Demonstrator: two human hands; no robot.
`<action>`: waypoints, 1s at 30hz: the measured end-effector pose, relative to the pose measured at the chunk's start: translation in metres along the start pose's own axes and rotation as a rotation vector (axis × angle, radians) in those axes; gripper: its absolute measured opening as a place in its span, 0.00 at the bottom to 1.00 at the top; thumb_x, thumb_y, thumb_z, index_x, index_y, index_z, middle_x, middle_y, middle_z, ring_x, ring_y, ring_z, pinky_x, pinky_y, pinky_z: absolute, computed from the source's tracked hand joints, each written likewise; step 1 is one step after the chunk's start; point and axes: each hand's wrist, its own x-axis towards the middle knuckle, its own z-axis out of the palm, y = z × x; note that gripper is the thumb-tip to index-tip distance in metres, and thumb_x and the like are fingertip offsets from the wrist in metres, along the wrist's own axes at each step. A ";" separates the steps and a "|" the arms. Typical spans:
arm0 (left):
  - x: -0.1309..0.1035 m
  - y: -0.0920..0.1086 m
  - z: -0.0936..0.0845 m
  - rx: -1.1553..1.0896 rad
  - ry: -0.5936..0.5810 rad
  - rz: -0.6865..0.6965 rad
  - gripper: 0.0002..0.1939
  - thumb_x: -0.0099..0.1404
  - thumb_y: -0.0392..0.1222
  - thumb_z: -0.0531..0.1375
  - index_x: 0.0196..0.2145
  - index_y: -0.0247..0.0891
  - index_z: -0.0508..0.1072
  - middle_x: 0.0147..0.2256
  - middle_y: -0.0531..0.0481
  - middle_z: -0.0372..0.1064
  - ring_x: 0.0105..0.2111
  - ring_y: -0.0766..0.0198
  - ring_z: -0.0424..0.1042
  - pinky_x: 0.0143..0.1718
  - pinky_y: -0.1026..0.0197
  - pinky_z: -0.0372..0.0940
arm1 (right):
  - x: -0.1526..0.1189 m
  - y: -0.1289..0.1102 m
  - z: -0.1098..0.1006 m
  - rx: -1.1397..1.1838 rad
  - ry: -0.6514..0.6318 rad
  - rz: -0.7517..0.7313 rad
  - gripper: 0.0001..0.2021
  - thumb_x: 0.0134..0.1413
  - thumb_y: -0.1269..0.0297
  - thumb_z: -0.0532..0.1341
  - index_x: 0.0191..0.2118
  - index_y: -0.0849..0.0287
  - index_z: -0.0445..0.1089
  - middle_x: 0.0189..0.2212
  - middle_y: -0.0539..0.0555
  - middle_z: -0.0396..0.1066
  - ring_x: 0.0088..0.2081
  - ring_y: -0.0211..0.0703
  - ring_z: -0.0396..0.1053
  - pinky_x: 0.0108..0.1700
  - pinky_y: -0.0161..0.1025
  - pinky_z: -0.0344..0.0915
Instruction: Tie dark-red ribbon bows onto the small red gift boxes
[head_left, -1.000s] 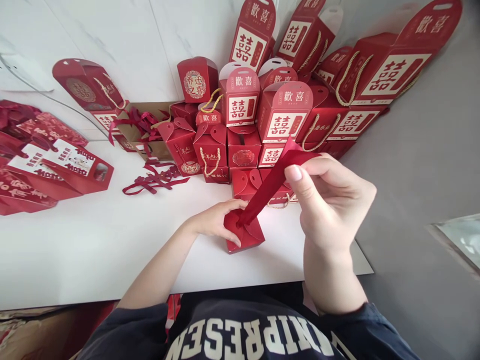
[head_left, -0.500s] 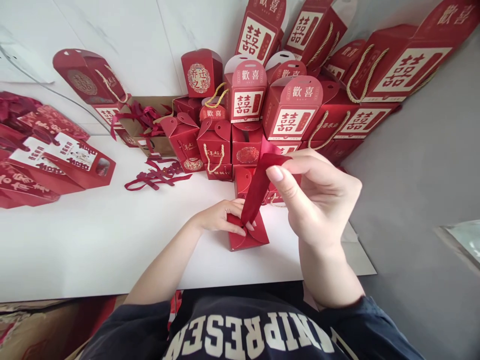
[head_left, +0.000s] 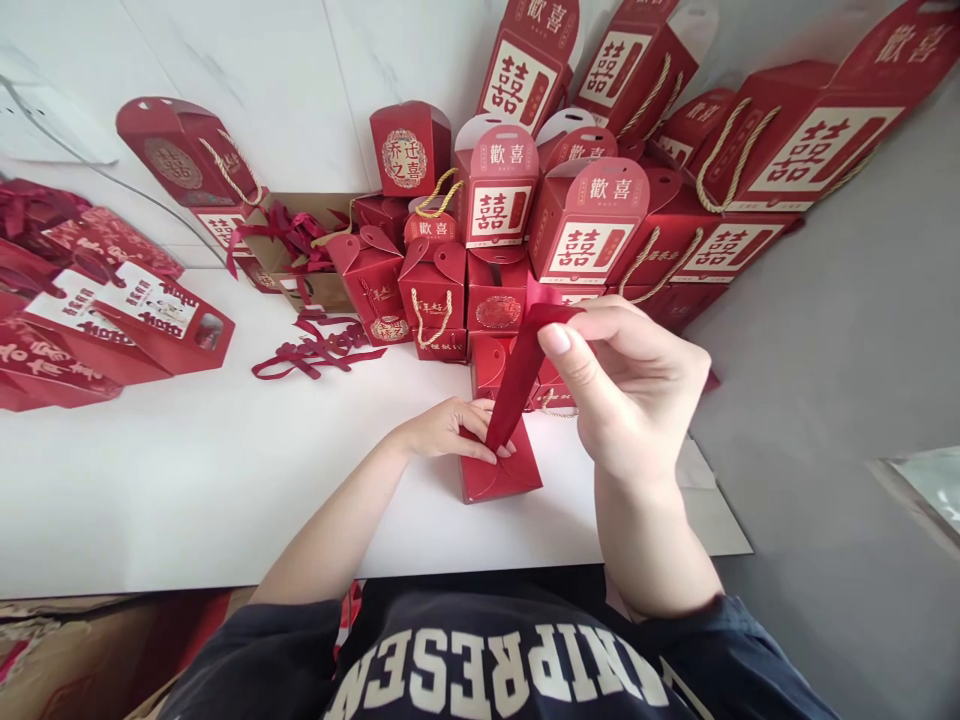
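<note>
A small red gift box (head_left: 506, 482) with curved, folded-in top flaps stands on the white table (head_left: 315, 500) in front of me. My left hand (head_left: 441, 430) grips its top from the left, thumb on the near side at the ribbon's base and fingers behind. From the top centre of the box a dark red ribbon (head_left: 517, 388) rises up and to the right, pulled fairly straight. My right hand (head_left: 637, 390) pinches its upper part between thumb and forefinger, well above the box. The ribbon hides part of the left fingers.
Stacked red gift boxes (head_left: 589, 240) with rope handles stand along the back and right. A loose red ribbon bundle (head_left: 319, 350) lies left of them, before an open cardboard box (head_left: 330, 290) with more ribbons. Red gift bags (head_left: 161, 310) lie far left. A grey wall (head_left: 840, 380) bounds the right.
Little has moved. My right hand still pinches the ribbon, and the view has shifted slightly. My left hand stays at the top of the gift box.
</note>
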 end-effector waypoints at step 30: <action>-0.002 -0.005 0.008 -0.001 0.117 -0.117 0.12 0.59 0.48 0.68 0.30 0.34 0.82 0.32 0.44 0.79 0.37 0.56 0.77 0.46 0.55 0.70 | -0.093 0.072 -0.001 -0.116 -0.367 0.549 0.05 0.59 0.64 0.59 0.37 0.58 0.71 0.32 0.52 0.74 0.30 0.40 0.70 0.37 0.39 0.68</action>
